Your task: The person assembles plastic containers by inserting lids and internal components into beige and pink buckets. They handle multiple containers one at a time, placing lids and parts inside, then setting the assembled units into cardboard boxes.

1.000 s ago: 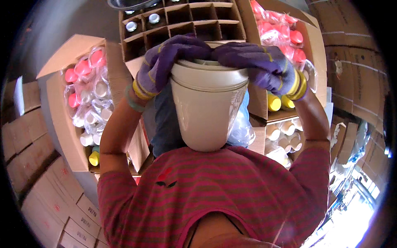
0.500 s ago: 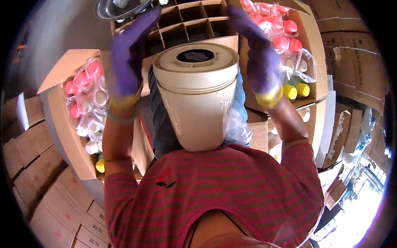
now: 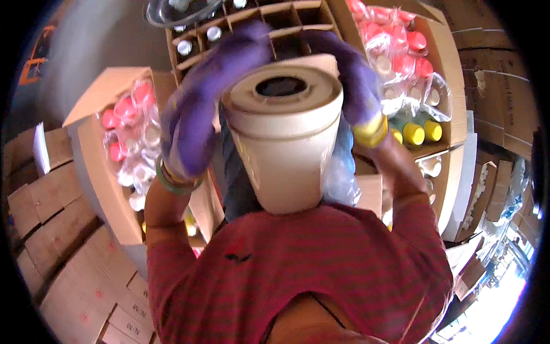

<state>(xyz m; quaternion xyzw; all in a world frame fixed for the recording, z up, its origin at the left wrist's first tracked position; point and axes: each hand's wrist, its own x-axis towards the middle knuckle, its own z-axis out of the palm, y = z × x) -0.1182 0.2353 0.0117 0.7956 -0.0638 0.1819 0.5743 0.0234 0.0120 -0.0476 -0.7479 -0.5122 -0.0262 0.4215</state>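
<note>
A large cream tapered tub (image 3: 283, 166) with a ringed lid and a dark round centre stands upright between my arms, close to my chest. My left hand (image 3: 217, 92), in a purple glove and blurred by motion, reaches past the tub's left side with fingers stretched inward. On the other side my right hand (image 3: 352, 77), gloved in purple with a yellow cuff, has its fingers extended toward the left hand. Nothing shows in either hand, though the tub hides part of the space between them. Beyond the fingertips lies a divided carton (image 3: 309, 20) with white-capped bottles (image 3: 213, 33) in some cells.
An open carton (image 3: 106, 189) at the left holds pink-capped bottles in clear plastic. The right carton (image 3: 455, 69) has pink-capped and yellow-capped bottles (image 3: 413, 133). A dark bowl (image 3: 175, 14) sits at the far left. Stacked cartons (image 3: 69, 275) line the lower left.
Both hands have come closer together beyond the tub, the left swinging inward to the right. The view has shifted slightly, and white-capped bottles now show in the divided carton.
</note>
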